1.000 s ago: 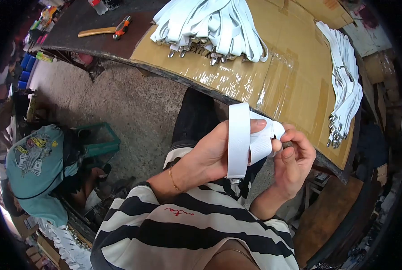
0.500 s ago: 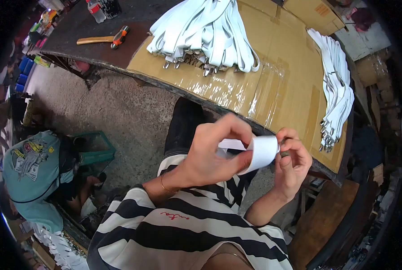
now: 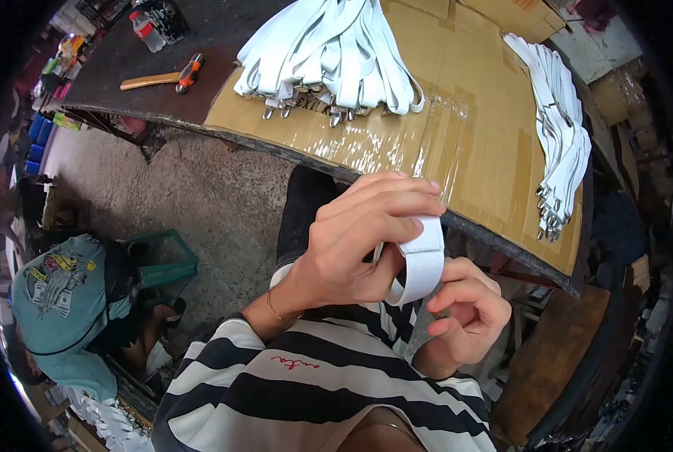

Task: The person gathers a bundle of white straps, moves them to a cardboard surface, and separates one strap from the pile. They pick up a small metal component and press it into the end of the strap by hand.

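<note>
A white webbing strap [image 3: 425, 270], bent into a loop with a stitched overlap near its top, is gripped in my left hand [image 3: 363, 237]. The thumb and fingers of that hand close around the loop from the left and above, hiding part of it. Just to the right of the strap is my right hand [image 3: 470, 313], palm turned up. Its fingers are half curled, with the thumb apart from them and nothing visible in between. Both hands are in front of the table edge, above my lap.
On the cardboard-covered table [image 3: 494, 166] lie a large pile of white straps [image 3: 325, 56] with metal clips and a narrower bundle [image 3: 558, 128]. A hammer [image 3: 163, 79] and a bottle [image 3: 148, 32] are at left. Beside a green crate [image 3: 172, 260], a person [image 3: 65, 301] is at lower left.
My left hand has turned over and raised its fingers onto the top of the loop, bringing the stitched overlap into view. My right hand has come off the strap's edge and moved lower.
</note>
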A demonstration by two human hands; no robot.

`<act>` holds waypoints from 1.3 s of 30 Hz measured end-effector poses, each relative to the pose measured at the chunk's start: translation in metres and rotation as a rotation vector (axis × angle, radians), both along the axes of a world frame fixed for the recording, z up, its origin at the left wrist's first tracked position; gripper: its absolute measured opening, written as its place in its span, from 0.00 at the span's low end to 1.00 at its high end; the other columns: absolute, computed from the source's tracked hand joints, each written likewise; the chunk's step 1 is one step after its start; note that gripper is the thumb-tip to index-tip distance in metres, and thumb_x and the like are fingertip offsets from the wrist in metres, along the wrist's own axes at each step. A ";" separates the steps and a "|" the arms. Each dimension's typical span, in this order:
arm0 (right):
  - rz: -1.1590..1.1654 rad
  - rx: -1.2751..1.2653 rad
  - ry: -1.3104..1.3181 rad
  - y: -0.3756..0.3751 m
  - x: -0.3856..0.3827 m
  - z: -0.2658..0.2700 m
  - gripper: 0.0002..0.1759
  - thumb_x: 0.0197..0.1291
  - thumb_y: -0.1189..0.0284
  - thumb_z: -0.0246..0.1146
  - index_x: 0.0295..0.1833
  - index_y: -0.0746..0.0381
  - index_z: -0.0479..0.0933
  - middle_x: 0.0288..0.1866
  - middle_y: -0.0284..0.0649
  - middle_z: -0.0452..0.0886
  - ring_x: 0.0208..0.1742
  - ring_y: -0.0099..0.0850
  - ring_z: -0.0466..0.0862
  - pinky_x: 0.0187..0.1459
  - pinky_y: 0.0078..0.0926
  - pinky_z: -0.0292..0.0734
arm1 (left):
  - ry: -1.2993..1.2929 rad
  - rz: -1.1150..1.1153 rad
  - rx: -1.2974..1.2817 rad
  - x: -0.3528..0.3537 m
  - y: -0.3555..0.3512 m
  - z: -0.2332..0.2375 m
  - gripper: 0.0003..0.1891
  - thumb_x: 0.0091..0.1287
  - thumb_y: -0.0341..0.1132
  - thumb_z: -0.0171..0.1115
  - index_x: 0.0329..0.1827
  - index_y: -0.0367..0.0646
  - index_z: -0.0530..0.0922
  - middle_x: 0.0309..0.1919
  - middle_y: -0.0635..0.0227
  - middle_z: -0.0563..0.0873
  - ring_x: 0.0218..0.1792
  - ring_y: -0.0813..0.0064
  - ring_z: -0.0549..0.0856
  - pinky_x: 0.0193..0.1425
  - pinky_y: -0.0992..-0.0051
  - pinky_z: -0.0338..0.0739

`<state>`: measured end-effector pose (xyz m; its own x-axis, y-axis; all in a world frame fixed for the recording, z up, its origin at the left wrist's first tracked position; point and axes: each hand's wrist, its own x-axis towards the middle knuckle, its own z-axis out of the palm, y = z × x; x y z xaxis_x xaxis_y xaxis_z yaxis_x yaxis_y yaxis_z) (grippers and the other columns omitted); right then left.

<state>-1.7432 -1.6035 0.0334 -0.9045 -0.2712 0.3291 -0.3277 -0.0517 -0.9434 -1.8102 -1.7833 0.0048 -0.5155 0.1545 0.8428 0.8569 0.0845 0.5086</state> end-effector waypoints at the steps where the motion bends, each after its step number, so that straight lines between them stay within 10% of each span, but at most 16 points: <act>1: -0.004 -0.001 -0.005 -0.001 0.000 -0.001 0.13 0.46 0.75 0.74 0.34 0.70 0.79 0.41 0.50 0.81 0.41 0.35 0.82 0.43 0.25 0.74 | -0.057 -0.049 0.030 0.002 0.001 -0.003 0.13 0.54 0.18 0.65 0.40 0.37 0.71 0.39 0.47 0.86 0.45 0.52 0.87 0.54 0.54 0.78; 19: -0.050 -0.123 -0.036 -0.005 0.002 -0.009 0.12 0.46 0.81 0.73 0.36 0.74 0.79 0.38 0.51 0.81 0.38 0.32 0.80 0.41 0.24 0.75 | -0.039 -0.044 0.068 0.010 0.007 -0.011 0.09 0.50 0.20 0.63 0.35 0.32 0.79 0.33 0.51 0.86 0.30 0.61 0.89 0.34 0.70 0.85; 39: -0.032 -0.090 -0.040 -0.006 0.012 -0.012 0.11 0.46 0.80 0.73 0.34 0.73 0.79 0.36 0.49 0.82 0.36 0.32 0.81 0.38 0.24 0.74 | -0.084 -0.062 0.122 0.020 0.004 -0.008 0.11 0.52 0.18 0.69 0.32 0.33 0.73 0.31 0.47 0.87 0.34 0.54 0.90 0.40 0.60 0.86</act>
